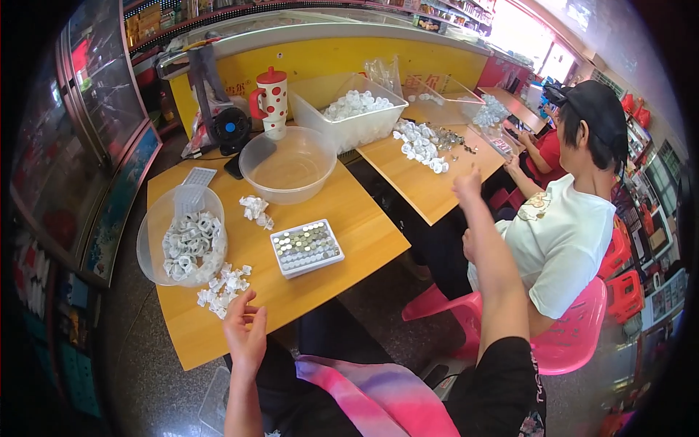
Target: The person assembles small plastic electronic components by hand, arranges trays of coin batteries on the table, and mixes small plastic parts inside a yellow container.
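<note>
The left hand (246,335) is raised just off the near edge of a wooden table (364,233), palm turned inward, thumb apart from loosely bent fingers. It is about half open, and nothing shows in its grasp. Its fingertips are near a loose heap of small white plastic pieces (224,288) on the tabletop; whether they touch the nearest piece cannot be told.

The right hand (468,186) is stretched far out to the right, near the edge of a second wooden table (426,200). Its fingers look partly bent, but they are too small and indistinct to tell how far it is open or whether it holds anything. Nearby on that table lie a spread of white plastic caps (421,142) and a scatter of small metallic pieces (448,137).

On the first table, to the right of the left hand and a little beyond it, stands a white rectangular tray (314,268) packed with rows of small round discs (302,244), some silvery, some with a yellowish sheen. At the left is a translucent tub (148,237) holding white ring-shaped pieces (191,244). A smaller white clump (255,210) lies between the tub and the tray, and a wide translucent bowl (287,195) stands behind them.

To the right, a co-worker (557,233) in a white T-shirt and black cap sits on a pink plastic chair (579,342) beside the second table.
</note>
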Demonstrator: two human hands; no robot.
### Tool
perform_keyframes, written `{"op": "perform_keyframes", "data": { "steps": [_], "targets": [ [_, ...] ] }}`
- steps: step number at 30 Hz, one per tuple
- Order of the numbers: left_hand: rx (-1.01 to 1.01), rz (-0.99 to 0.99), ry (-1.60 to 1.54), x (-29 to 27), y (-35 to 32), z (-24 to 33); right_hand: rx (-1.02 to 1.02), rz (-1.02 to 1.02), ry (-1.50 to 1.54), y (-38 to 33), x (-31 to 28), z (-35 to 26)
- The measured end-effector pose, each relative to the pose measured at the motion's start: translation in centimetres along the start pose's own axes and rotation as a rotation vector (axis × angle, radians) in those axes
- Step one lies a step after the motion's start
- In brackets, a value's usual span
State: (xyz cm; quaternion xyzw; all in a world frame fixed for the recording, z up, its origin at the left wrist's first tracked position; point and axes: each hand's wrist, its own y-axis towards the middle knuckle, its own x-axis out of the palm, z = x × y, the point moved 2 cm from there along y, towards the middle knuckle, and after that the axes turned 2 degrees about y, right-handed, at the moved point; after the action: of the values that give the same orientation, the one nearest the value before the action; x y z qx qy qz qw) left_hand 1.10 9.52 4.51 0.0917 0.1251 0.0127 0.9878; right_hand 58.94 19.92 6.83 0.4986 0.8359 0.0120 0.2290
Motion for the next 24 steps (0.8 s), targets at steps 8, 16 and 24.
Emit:
{"op": "perform_keyframes", "data": {
  "steps": [8,16,24],
  "targets": [
    [-0.005,0.027,-0.017,-3.3,-0.7,0.2,0.270,0.099,0.131,6.5,-7.2,-4.3],
    [0.256,0.253,0.209,-7.6,-1.2,3.1,-0.123,-0.182,0.593,-8.4,0.9,-8.3],
    [0.260,0.446,0.393,-15.3,4.5,4.2,-0.804,-0.667,0.268,-28.8,3.0,-9.9]
  ]
}}
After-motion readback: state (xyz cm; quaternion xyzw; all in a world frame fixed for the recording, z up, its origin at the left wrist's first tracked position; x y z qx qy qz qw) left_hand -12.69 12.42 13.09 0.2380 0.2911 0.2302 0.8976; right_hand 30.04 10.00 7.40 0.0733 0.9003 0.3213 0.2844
